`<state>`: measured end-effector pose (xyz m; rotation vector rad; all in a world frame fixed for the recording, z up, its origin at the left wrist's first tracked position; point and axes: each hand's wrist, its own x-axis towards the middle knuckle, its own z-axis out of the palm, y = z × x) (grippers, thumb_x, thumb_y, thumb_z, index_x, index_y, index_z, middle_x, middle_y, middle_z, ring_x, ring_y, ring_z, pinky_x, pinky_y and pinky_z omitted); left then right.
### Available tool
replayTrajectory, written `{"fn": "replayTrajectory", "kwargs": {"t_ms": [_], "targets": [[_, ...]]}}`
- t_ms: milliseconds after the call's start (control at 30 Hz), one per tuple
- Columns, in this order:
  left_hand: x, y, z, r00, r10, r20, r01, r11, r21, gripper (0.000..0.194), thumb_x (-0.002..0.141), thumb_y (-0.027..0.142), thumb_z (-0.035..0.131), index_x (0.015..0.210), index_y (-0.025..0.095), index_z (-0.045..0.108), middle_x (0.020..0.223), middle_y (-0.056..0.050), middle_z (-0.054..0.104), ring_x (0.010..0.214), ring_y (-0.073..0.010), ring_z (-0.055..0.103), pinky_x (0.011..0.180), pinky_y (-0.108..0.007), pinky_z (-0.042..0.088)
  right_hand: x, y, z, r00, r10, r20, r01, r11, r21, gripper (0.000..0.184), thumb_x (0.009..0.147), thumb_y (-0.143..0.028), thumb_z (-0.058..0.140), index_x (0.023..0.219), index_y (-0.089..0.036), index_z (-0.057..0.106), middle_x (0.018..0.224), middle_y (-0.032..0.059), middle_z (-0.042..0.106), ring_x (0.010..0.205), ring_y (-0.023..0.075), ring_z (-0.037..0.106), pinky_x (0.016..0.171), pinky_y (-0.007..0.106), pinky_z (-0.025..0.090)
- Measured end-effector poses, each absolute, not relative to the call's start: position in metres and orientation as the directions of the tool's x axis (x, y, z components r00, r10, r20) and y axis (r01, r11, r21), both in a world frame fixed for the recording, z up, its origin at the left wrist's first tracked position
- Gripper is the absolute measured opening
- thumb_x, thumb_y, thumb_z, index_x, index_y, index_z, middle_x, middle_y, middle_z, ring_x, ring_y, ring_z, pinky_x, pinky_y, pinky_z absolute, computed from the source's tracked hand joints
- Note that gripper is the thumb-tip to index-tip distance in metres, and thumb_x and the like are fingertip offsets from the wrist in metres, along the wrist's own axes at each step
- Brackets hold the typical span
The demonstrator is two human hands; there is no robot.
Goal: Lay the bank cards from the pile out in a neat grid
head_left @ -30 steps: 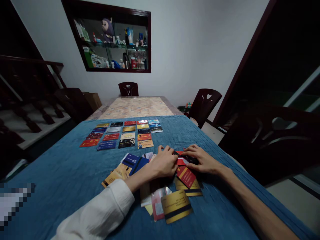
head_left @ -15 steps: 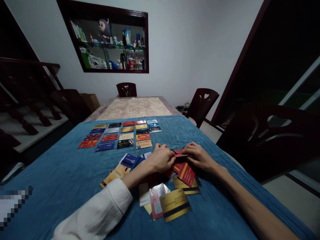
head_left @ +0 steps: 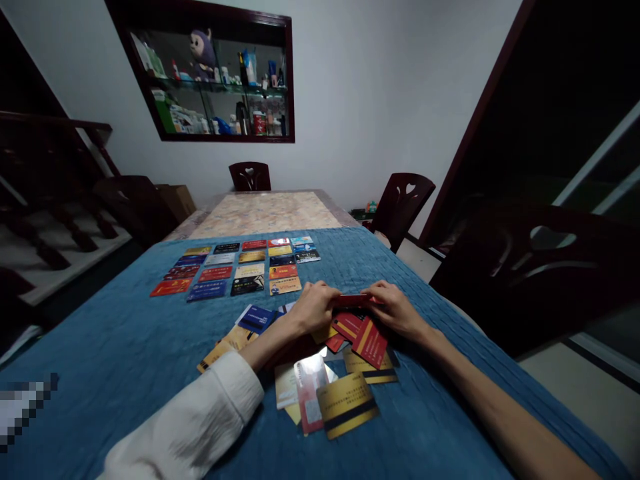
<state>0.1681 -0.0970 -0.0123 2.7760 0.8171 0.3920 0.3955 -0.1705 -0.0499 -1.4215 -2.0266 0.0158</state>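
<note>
Between my two hands a red card (head_left: pixel 351 301) is held up, tilted, just above a loose heap of cards. My left hand (head_left: pixel 316 307) is closed on its left end and my right hand (head_left: pixel 393 308) on its right end. Below the right hand lie red cards with a yellow stripe (head_left: pixel 371 343). Nearer to me are a gold card with a black stripe (head_left: pixel 349 405) and a pink-edged clear card (head_left: pixel 311 393). Left of my left forearm lie a blue card (head_left: pixel 257 319) and tan cards (head_left: pixel 225 343), partly hidden by that arm.
Beyond the heap, several cards lie in columns, among them a blue card (head_left: pixel 207 290) and a black card (head_left: pixel 248 285). A blue cloth (head_left: pixel 125 360) covers the near part of the table (head_left: pixel 270 210). Dark wooden chairs (head_left: pixel 405 207) stand around it.
Both hands have risen slightly with the red card, which now shows more of its red face. The view has shifted a little; the laid-out cards stay in place.
</note>
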Motion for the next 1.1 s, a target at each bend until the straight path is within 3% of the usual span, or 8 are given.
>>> {"fn": "replayTrajectory", "kwargs": {"t_ms": [300,800,933,1100], "targets": [[0.169,-0.092,-0.019,0.764,0.600,0.236,0.506,-0.785,0.358,0.025,0.084,0.011,0.052,0.093,0.019,0.073,0.090,-0.006,0.069,0.091,-0.0191,0.062,0.081,-0.029,0.047,0.394,-0.171,-0.049,-0.185,0.847,0.498,0.832,0.404,-0.379,0.018,0.087,-0.016,0.052,0.096,-0.021,0.068,0.089,0.0071,0.068,0.089,0.0220,0.061,0.080,0.037,0.045],[0.171,-0.094,-0.023,0.698,0.657,0.284,0.514,-0.737,0.439,0.024,0.081,0.011,0.054,0.091,0.018,0.074,0.092,-0.007,0.070,0.089,-0.0185,0.065,0.083,-0.028,0.050,0.392,-0.170,-0.048,-0.176,0.875,0.452,0.835,0.376,-0.403,0.015,0.088,-0.023,0.053,0.085,-0.021,0.067,0.079,0.0056,0.065,0.086,0.0225,0.055,0.075,0.036,0.044],[0.171,-0.094,-0.023,0.715,0.642,0.277,0.511,-0.750,0.421,0.024,0.082,0.010,0.053,0.092,0.018,0.074,0.092,-0.007,0.069,0.089,-0.0184,0.065,0.082,-0.029,0.050,0.392,-0.169,-0.049,-0.148,0.858,0.493,0.815,0.388,-0.431,0.016,0.088,-0.024,0.051,0.080,-0.021,0.065,0.077,0.0051,0.063,0.085,0.0223,0.056,0.072,0.035,0.045],[0.171,-0.095,-0.022,0.715,0.642,0.277,0.509,-0.750,0.423,0.026,0.082,0.010,0.053,0.095,0.019,0.074,0.093,-0.006,0.069,0.093,-0.0190,0.064,0.086,-0.031,0.050,0.391,-0.168,-0.050,-0.069,0.822,0.565,0.786,0.394,-0.476,0.013,0.084,-0.023,0.054,0.087,-0.022,0.067,0.084,0.0054,0.066,0.085,0.0220,0.059,0.075,0.036,0.049]]}}
